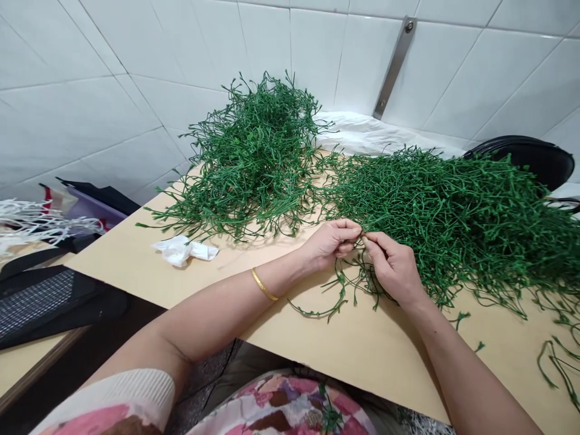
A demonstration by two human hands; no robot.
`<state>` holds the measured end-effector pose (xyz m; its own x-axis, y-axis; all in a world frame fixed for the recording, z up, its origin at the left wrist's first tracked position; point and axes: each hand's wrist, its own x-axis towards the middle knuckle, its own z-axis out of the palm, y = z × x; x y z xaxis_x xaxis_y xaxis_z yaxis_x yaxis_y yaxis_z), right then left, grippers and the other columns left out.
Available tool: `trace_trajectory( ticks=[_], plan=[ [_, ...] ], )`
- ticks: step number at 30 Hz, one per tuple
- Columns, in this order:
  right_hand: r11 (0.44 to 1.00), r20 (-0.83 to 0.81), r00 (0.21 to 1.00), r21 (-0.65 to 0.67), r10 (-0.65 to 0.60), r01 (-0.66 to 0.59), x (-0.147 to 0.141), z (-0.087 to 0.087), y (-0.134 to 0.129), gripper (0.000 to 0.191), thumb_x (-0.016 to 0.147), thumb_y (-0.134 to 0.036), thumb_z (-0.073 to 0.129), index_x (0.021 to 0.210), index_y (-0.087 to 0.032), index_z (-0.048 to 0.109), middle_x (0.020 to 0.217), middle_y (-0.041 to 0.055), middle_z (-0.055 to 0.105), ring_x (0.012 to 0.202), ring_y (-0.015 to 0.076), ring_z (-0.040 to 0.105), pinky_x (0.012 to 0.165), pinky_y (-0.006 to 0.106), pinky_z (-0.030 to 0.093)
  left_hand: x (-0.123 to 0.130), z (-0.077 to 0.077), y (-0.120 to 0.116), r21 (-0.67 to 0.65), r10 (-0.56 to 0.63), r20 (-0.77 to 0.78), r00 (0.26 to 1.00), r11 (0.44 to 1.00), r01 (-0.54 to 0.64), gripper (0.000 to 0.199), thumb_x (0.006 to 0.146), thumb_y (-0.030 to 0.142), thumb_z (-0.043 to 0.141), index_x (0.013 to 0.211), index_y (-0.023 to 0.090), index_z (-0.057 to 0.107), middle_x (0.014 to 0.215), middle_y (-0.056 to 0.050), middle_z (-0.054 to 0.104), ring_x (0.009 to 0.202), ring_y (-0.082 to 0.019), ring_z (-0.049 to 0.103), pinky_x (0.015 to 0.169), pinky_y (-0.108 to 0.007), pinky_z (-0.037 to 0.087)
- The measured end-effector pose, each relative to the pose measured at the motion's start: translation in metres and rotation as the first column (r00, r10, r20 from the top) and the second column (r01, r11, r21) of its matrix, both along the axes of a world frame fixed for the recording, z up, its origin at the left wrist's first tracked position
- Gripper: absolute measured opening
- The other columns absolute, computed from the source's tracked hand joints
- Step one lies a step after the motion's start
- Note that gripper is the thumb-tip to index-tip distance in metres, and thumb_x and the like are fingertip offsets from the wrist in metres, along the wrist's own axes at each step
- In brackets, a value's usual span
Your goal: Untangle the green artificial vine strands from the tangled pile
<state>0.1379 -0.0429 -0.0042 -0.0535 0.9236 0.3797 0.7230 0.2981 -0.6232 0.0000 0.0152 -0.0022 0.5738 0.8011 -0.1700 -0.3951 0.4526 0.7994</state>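
My left hand (331, 243) and my right hand (393, 263) meet fingertip to fingertip over the pale tabletop (290, 329). Both pinch a thin green stem, mostly covered by the fingers. Below them, a curved green stem strand (319, 313) with small buds lies on the table. Close behind and to the right of my right hand spreads a large heap of green plastic stems (435, 211). Another tall heap (258, 145) stands at the back left of the table.
A crumpled white tissue (183, 249) lies left of my hands. White stems (40, 223) and a black mesh item (36, 302) are at far left. Behind stand a tiled wall (181, 48), a metal bracket (394, 69) and a black rounded object (525, 158).
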Motion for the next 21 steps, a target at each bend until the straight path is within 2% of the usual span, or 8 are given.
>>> trace_trajectory(
  ticks=[4, 8, 13, 17, 19, 21],
  plan=[
    [0.999, 0.073, 0.997, 0.033, 0.025, -0.027, -0.001, -0.001, 0.001, 0.021, 0.086, -0.03, 0.04, 0.079, -0.018, 0.056, 0.057, -0.0024, 0.05, 0.05, 0.0086, 0.043, 0.053, 0.02, 0.033, -0.001, 0.0, 0.001, -0.049, -0.079, 0.037, 0.996, 0.995, 0.081, 0.018, 0.063, 0.015, 0.066, 0.064, 0.013, 0.048, 0.045, 0.008, 0.033, 0.034, 0.001, 0.02, 0.034, -0.014, 0.009],
    [0.994, 0.062, 0.993, 0.038, 0.096, -0.098, 0.0, 0.0, 0.001, 0.019, 0.086, -0.027, 0.04, 0.078, -0.018, 0.054, 0.059, -0.0022, 0.05, 0.052, 0.0085, 0.043, 0.054, 0.02, 0.034, -0.002, 0.001, 0.002, -0.082, -0.138, 0.064, 0.988, 0.986, 0.143, 0.02, 0.063, 0.013, 0.067, 0.064, 0.013, 0.047, 0.046, 0.008, 0.033, 0.033, 0.001, 0.018, 0.033, -0.013, 0.008],
    [0.989, 0.021, 0.989, 0.009, 0.148, -0.149, 0.002, 0.002, 0.002, 0.018, 0.087, -0.03, 0.039, 0.078, -0.019, 0.05, 0.056, -0.0041, 0.042, 0.049, 0.0083, 0.037, 0.052, 0.021, 0.032, -0.002, -0.002, 0.003, -0.177, -0.192, 0.162, 0.968, 0.959, 0.22, 0.017, 0.074, 0.021, 0.058, 0.064, 0.012, 0.047, 0.044, 0.01, 0.023, 0.032, -0.001, 0.017, 0.031, -0.013, 0.012],
    [0.97, -0.198, 0.957, -0.08, 0.211, -0.231, 0.008, 0.005, 0.002, 0.026, 0.085, -0.038, 0.042, 0.067, -0.02, 0.047, 0.056, -0.0032, 0.039, 0.05, 0.0091, 0.036, 0.049, 0.023, 0.032, -0.003, 0.0, -0.002, -0.209, -0.279, 0.229, 0.932, 0.921, 0.327, 0.019, 0.079, 0.024, 0.053, 0.065, 0.011, 0.05, 0.045, 0.009, 0.019, 0.033, -0.002, 0.019, 0.031, -0.012, 0.016],
    [0.95, -0.384, 0.895, -0.116, 0.226, -0.289, 0.013, 0.006, 0.001, 0.029, 0.083, -0.042, 0.045, 0.065, -0.02, 0.048, 0.057, -0.002, 0.04, 0.051, 0.01, 0.037, 0.047, 0.024, 0.033, -0.004, 0.004, -0.005, -0.231, -0.323, 0.262, 0.909, 0.894, 0.384, 0.019, 0.079, 0.025, 0.053, 0.066, 0.012, 0.05, 0.047, 0.009, 0.018, 0.033, -0.002, 0.02, 0.031, -0.012, 0.017],
    [0.931, -0.563, 0.796, -0.118, 0.224, -0.345, 0.018, 0.007, 0.0, 0.031, 0.082, -0.045, 0.046, 0.063, -0.02, 0.048, 0.056, -0.0021, 0.038, 0.049, 0.0102, 0.036, 0.045, 0.025, 0.032, -0.007, 0.01, -0.005, -0.258, -0.327, 0.296, 0.898, 0.877, 0.405, 0.021, 0.08, 0.027, 0.051, 0.065, 0.012, 0.049, 0.048, 0.008, 0.02, 0.034, -0.002, 0.02, 0.031, -0.013, 0.017]
  ],
)
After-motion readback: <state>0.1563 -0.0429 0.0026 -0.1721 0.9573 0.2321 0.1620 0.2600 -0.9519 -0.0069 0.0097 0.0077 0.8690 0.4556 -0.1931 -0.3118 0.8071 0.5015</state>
